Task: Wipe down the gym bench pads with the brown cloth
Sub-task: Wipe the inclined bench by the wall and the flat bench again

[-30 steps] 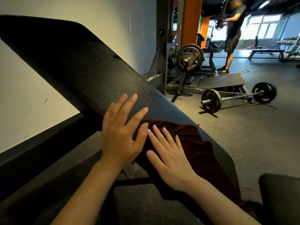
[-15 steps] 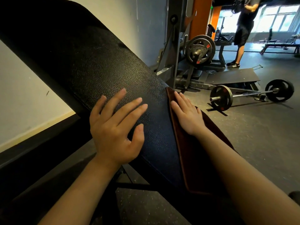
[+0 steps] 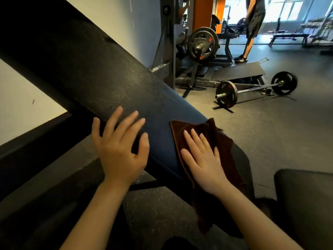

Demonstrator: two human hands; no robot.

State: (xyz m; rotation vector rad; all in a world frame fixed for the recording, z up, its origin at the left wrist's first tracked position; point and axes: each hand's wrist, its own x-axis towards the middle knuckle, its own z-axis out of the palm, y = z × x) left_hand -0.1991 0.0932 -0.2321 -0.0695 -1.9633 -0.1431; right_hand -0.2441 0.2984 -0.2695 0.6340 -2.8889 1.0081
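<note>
Brown terry cloth (image 3: 221,141) lies on the lower right part of the inclined black textured vinyl bench pad (image 3: 111,82), draped over its right edge, tail hanging toward the floor. Only one view, the head camera, so all from there.

Right hand (image 3: 201,159): flat, fingers spread wide, palm pressing the cloth against the pad. Not gripping, just pinning and pushing.

Left hand (image 3: 120,147): flat and wide open on bare vinyl just beside the cloth, holding nothing, looks like bracing.

Change: half a second ago the right hand and cloth were higher up along the pad's right edge; now they're back down near the lower end, about where they sat a second ago. The left hand has barely shifted. Reads as one up-and-back stroke along the right strip.

Meaning, my read: the right strip of the lower pad has had a pass. The centre, the left side and the whole upper half look untouched, and the second black pad (image 3: 306,195) at lower right hasn't been reached. Early in the job.

Background: loaded barbell (image 3: 255,90) on the floor, another person (image 3: 252,24) near the windows, well apart.
</note>
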